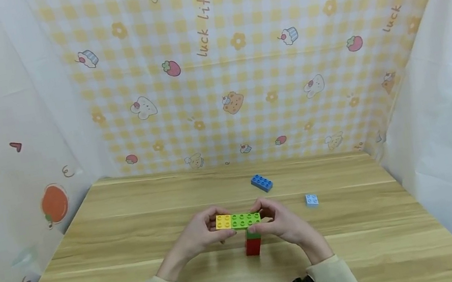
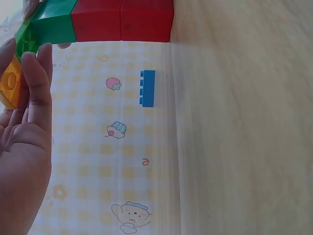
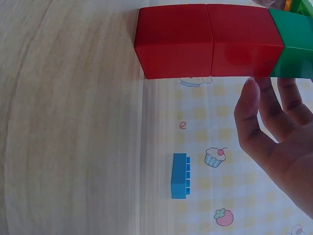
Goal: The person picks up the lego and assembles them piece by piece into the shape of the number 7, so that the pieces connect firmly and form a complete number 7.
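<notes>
Left hand [image 1: 200, 231] pinching a yellow block [image 1: 223, 221], right hand [image 1: 282, 221] pinching the right end of the lime block [image 1: 246, 220] beside it, both being held over a standing green-and-red stack [image 1: 253, 246], blue brick [image 1: 262, 183] lying at the far side, pale-blue brick [image 1: 311, 200] lying farther right, wooden table [image 1: 131, 216] lying underneath.

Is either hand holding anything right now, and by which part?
Yes. The left hand pinches the yellow block, thumb along its near side; the right hand holds the light green block by its right end, thumb on the near side.
</notes>
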`<state>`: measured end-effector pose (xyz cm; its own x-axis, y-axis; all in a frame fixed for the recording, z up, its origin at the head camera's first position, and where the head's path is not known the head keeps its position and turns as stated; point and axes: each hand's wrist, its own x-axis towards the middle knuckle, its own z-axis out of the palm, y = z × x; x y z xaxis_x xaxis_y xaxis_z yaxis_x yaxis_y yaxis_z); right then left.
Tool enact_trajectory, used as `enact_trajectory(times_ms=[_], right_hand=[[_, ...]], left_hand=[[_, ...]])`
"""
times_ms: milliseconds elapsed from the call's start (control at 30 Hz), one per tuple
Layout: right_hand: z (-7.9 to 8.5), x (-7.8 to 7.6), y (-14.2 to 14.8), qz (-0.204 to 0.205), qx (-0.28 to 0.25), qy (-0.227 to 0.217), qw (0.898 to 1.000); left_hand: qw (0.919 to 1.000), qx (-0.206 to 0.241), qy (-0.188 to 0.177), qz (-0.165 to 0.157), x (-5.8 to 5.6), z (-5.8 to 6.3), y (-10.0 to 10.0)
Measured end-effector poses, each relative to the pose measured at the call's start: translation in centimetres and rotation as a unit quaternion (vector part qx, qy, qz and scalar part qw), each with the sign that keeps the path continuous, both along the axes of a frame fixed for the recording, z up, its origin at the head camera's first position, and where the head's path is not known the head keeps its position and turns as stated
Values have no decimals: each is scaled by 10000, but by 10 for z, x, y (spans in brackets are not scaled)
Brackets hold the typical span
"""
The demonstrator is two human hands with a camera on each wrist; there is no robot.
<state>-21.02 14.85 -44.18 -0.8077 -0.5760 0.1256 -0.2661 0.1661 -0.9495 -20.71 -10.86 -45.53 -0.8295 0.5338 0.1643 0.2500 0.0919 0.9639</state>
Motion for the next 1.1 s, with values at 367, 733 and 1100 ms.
enact_trajectory(times_ms=[367, 733, 1100], right_hand=[[10, 2, -4, -73, 184, 0, 9998], [31, 14, -7, -113, 185, -19, 9998], [27, 15, -6, -164, 178, -101, 9997]], left_hand=[[9998, -65, -54, 154, 1, 0, 3], [9997, -74, -130, 216, 1, 2, 6], [9997, -70, -106, 191, 2, 1, 7]])
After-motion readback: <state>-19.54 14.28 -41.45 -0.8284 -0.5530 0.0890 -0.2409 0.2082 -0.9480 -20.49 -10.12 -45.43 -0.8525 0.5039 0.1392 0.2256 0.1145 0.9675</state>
